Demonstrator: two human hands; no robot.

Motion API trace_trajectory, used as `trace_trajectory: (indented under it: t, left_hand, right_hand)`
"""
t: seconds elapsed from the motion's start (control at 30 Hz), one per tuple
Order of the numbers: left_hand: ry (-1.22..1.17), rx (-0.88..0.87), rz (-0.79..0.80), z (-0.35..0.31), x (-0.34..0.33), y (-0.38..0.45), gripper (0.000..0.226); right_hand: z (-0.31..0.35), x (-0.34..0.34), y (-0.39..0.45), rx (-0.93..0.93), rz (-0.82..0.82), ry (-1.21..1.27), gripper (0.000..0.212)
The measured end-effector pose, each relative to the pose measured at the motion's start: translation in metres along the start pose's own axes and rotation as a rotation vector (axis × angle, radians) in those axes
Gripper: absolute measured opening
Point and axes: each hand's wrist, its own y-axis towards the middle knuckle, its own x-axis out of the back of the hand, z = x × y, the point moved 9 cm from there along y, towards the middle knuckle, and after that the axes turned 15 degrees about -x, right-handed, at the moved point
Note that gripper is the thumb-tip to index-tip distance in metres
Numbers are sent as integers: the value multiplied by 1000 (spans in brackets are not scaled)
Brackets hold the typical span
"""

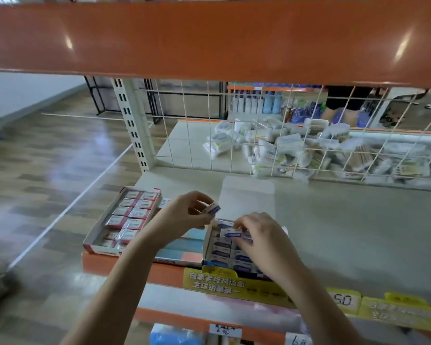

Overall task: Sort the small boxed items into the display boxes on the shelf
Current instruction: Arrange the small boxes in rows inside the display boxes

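An orange shelf beam (209, 38) runs across the top of my view, glossy, with bright glints of light on it. Below it I look at a pale grey shelf board (346, 232) backed by a white wire grid (259, 125), fixed on the left to a white slotted upright (132, 125). Through the grid I see a heap of white packets (296, 150) on the far side. To my left the wood-look floor (47, 158) shines, crossed by a thin white line (67, 210), and meets a white wall (23, 90). Yellow price tags (234, 285) hang along the shelf edge.
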Motion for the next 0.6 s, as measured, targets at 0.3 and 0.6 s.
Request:
trace_trajectory:
  t: [0.3, 0.6]
  left_hand:
    - [293, -146, -24, -8, 13, -1, 22]
    - [446, -286, 3, -22, 3, 1, 22]
  right_hand:
    - [8, -24, 7, -78, -98, -93, 23]
    - [9, -25, 12, -73, -83, -64, 19]
